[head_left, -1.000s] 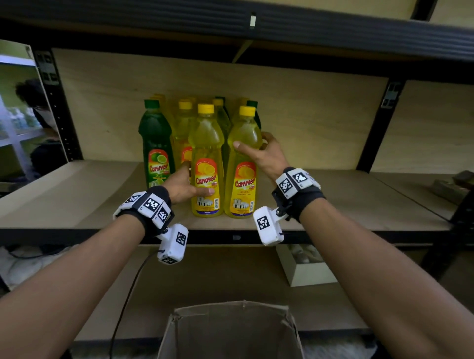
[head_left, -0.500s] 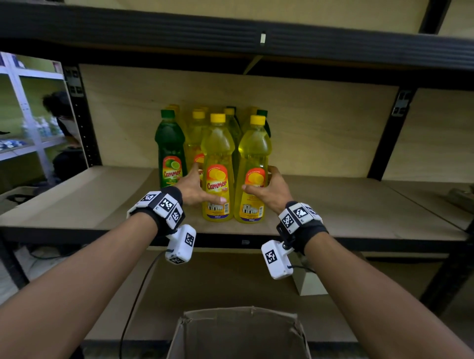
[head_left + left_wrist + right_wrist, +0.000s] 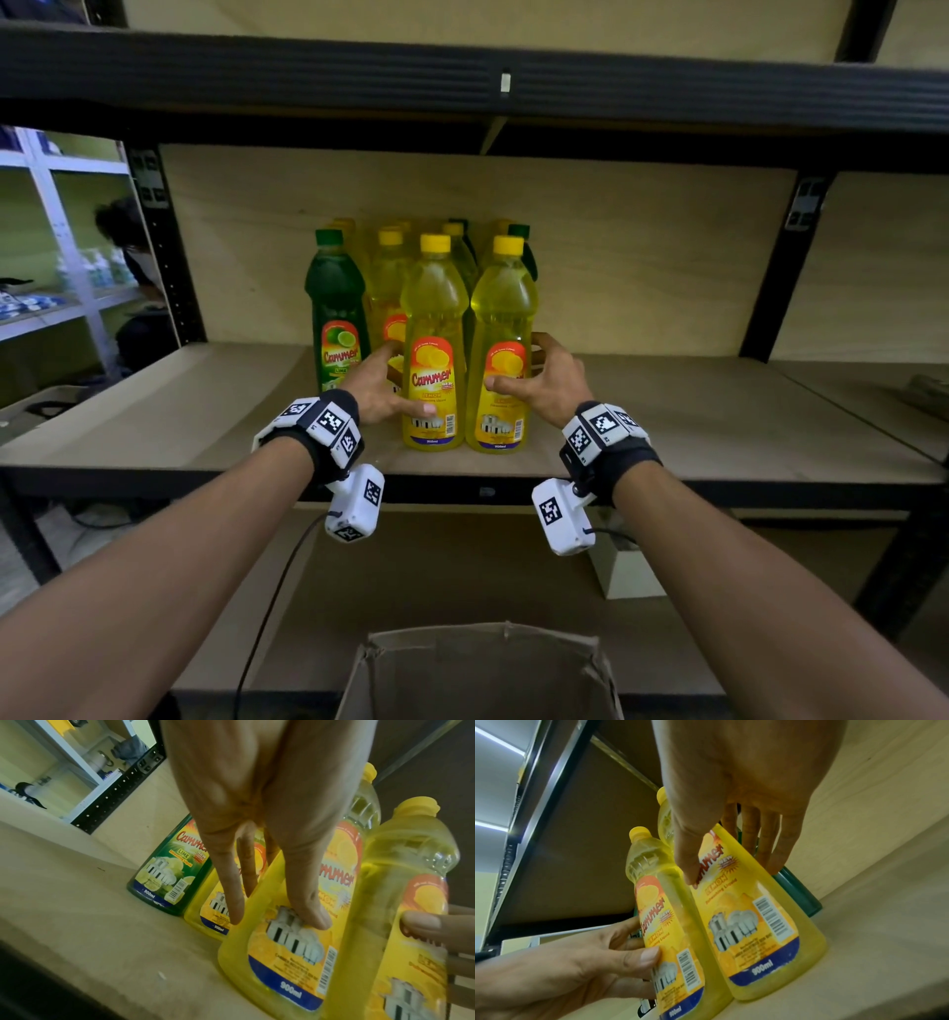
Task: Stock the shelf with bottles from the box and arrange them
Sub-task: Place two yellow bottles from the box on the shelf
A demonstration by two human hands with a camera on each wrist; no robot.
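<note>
Wooden shelf (image 3: 667, 411): two upright yellow bottles (image 3: 434, 354), one per hand.

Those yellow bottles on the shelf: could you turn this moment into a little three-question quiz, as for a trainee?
1. True or false: the left hand holds the green lime bottle.
2. Which bottle does the right hand hold? A) the front right lemon bottle B) the front left lemon bottle C) a bottle in the box
3. Fill in: both front bottles stand ____ on the shelf board.

Key:
1. False; its thumb and fingers are on the front left lemon bottle.
2. A.
3. Upright, side by side near the front edge.
</note>
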